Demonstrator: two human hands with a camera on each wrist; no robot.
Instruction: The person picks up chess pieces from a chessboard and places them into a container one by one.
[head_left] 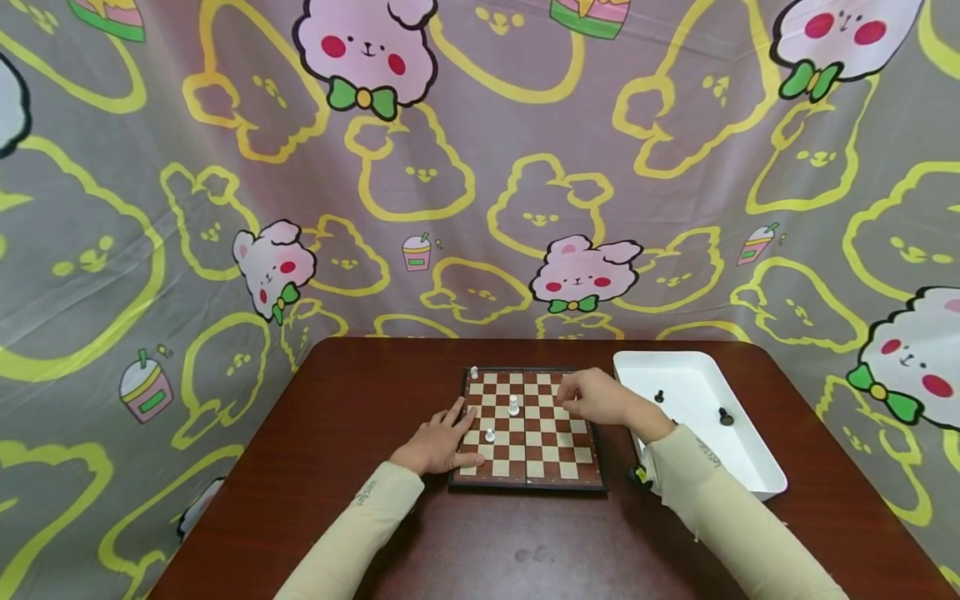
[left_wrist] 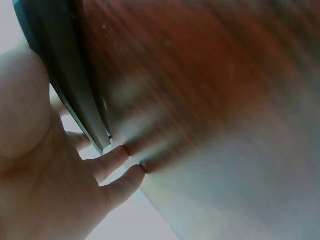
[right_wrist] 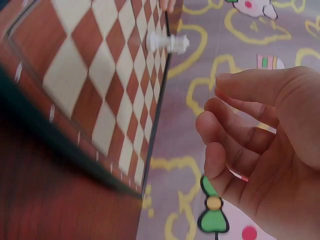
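A brown-and-cream chessboard (head_left: 510,454) with a dark rim lies on the table. My left hand (head_left: 431,446) rests on its left edge with the fingers spread; in the left wrist view that hand (left_wrist: 55,165) lies along the black side of the board (left_wrist: 75,75). Over the right side of the board is my right hand (head_left: 596,396). The right wrist view shows this hand (right_wrist: 260,135) with loosely bent fingers and nothing between them. A tall white chess piece (head_left: 513,406) stands near the middle, a white pawn (head_left: 490,435) close to the left fingers, and another white piece (head_left: 474,372) at the far left corner.
To the right of the board stands a white tray (head_left: 750,454) with a small black piece (head_left: 659,396) and a larger black piece (head_left: 725,417) inside. The brown table (head_left: 360,392) reaches a patterned cloth (head_left: 480,283) hanging behind and at both sides.
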